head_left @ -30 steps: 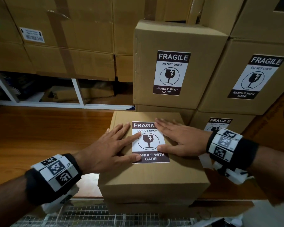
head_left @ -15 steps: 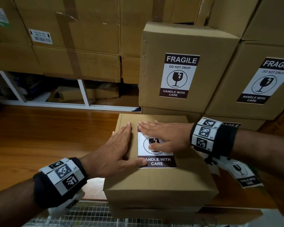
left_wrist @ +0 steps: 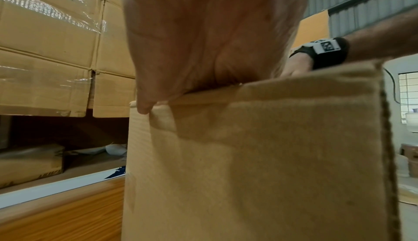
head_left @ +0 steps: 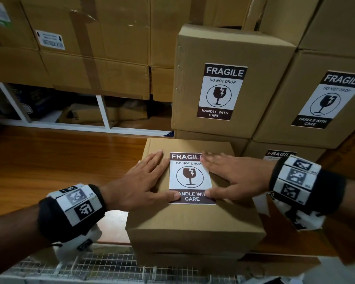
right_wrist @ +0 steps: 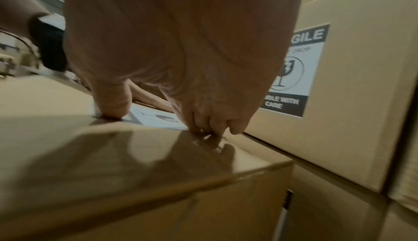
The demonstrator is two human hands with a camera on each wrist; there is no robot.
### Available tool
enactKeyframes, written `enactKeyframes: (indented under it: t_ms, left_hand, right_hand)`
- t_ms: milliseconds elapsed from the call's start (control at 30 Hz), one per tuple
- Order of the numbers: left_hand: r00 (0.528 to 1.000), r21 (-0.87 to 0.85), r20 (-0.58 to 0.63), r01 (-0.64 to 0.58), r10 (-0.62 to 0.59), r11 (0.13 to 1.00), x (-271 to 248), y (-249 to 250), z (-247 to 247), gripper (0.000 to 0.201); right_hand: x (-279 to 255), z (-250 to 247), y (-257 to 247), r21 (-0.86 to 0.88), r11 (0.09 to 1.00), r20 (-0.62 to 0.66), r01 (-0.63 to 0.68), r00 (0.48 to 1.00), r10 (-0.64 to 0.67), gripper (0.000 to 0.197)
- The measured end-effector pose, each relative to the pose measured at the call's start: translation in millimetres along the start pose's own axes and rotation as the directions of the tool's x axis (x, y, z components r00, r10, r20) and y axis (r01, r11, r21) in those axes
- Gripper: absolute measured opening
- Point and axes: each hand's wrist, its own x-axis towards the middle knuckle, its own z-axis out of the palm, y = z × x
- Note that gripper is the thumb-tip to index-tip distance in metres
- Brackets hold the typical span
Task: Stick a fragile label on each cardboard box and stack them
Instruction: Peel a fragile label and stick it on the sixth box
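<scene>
A cardboard box point(head_left: 195, 222) sits in front of me on top of another box, with a white and brown fragile label point(head_left: 190, 178) flat on its top face. My left hand point(head_left: 143, 181) lies flat beside the label's left edge, its thumb on the label's lower left corner. My right hand point(head_left: 234, 177) presses flat on the label's right side, thumb on the lower right corner. In the right wrist view the right hand point(right_wrist: 181, 66) presses fingertips on the label point(right_wrist: 156, 117). The left wrist view shows the left hand point(left_wrist: 203, 39) on the box point(left_wrist: 260, 155) top edge.
Labelled boxes point(head_left: 232, 83) point(head_left: 324, 99) are stacked behind and to the right, one more labelled box point(head_left: 279, 154) under them. Large taped cartons point(head_left: 80, 48) fill the back left above a white shelf frame point(head_left: 103, 111). A wooden surface point(head_left: 59, 160) lies to the left, a wire grid point(head_left: 111, 265) near me.
My right hand slid left across the label and has now drawn back to its right side. The left hand stayed beside the label, thumb on its lower corner.
</scene>
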Motion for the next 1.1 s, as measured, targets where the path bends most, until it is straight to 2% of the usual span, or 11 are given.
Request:
enactKeyframes:
  t_ms: [200,300,367,467,533,600,733,933,1100]
  left_hand:
    - [0.997,0.138,0.031,0.066,-0.071,0.988,5.3,5.9,-13.3,0.129]
    - [0.998,0.204,0.058,0.025,-0.038,0.979,17.2,6.8,-28.2,0.135]
    - [0.995,0.172,0.099,-0.006,-0.011,0.985,21.8,9.4,-35.1,0.128]
    - [0.988,0.134,0.155,-0.041,0.02,0.99,20.2,12.3,-34.7,0.138]
    - [0.981,0.151,0.171,-0.115,0.088,0.982,15.8,11.8,-27.9,0.148]
    - [0.973,0.199,0.174,-0.186,0.152,0.962,10.6,11.0,-19.8,0.151]
    - [0.969,0.269,0.166,-0.223,0.183,0.937,3.0,14.2,-9.5,0.153]
    - [0.972,0.303,0.127,-0.226,0.195,0.926,0.9,15.9,-5.6,0.144]
    - [0.961,0.271,0.107,-0.276,0.257,0.922,-13.8,16.5,2.1,0.119]
  right_hand:
    - [-34.4,23.7,-24.7,0.107,0.99,0.032,0.091,0.995,-0.095,0.112]
    - [-33.3,30.9,-19.3,0.165,0.981,0.005,0.1,0.995,-0.102,0.118]
    - [-33.7,29.6,-18.1,0.213,0.974,-0.007,0.081,0.997,-0.081,0.116]
    - [-33.4,18.2,-15.7,0.332,0.943,-0.008,0.005,1.0,-0.002,0.102]
    - [-23.8,8.9,-10.9,0.312,0.949,-0.018,-0.04,0.999,0.048,0.102]
    - [-9.2,3.9,-5.2,0.235,0.97,-0.053,-0.059,0.996,0.074,0.109]
    - [10.9,3.2,-0.1,0.208,0.975,-0.051,-0.073,0.995,0.086,0.115]
    - [-24.9,20.8,-20.6,0.198,0.979,-0.019,0.049,0.999,-0.046,0.096]
    - [-66.4,28.1,-24.9,0.219,0.966,0.016,0.138,0.989,-0.145,0.075]
